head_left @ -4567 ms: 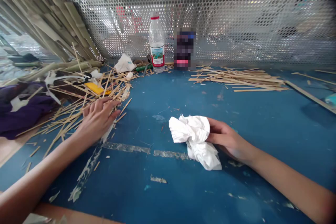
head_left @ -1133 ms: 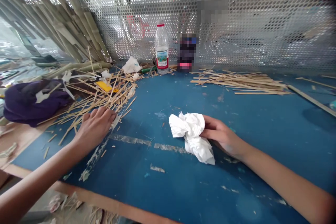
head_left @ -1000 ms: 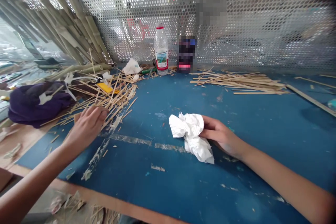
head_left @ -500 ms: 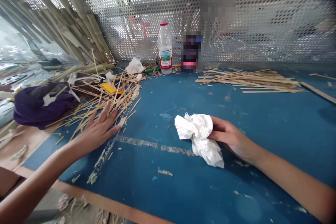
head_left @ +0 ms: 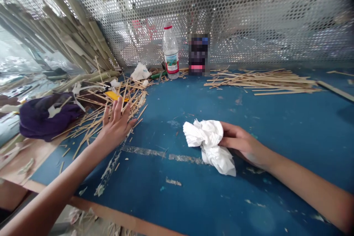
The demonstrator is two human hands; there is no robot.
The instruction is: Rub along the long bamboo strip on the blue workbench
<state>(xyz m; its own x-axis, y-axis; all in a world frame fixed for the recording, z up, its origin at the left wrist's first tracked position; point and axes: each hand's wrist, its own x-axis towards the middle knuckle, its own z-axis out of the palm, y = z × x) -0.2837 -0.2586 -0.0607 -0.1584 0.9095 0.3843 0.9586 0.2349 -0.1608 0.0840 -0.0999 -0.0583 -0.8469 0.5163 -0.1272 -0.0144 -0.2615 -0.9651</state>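
The right hand (head_left: pixel 239 143) grips a crumpled white cloth (head_left: pixel 208 143) on the blue surface (head_left: pixel 276 125); left of the cloth, the left hand (head_left: pixel 116 125) lies with fingers (head_left: pixel 117 107) spread on the bamboo splinters (head_left: pixel 110 107).

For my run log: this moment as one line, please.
left hand: open over thin bamboo sticks | right hand: grips crumpled white cloth

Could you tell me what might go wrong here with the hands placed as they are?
The open left hand lies flat on loose thin splints; a sliver could prick the palm, or sticks could slide off the blue table edge. The white wad in the right hand might snag slivers.
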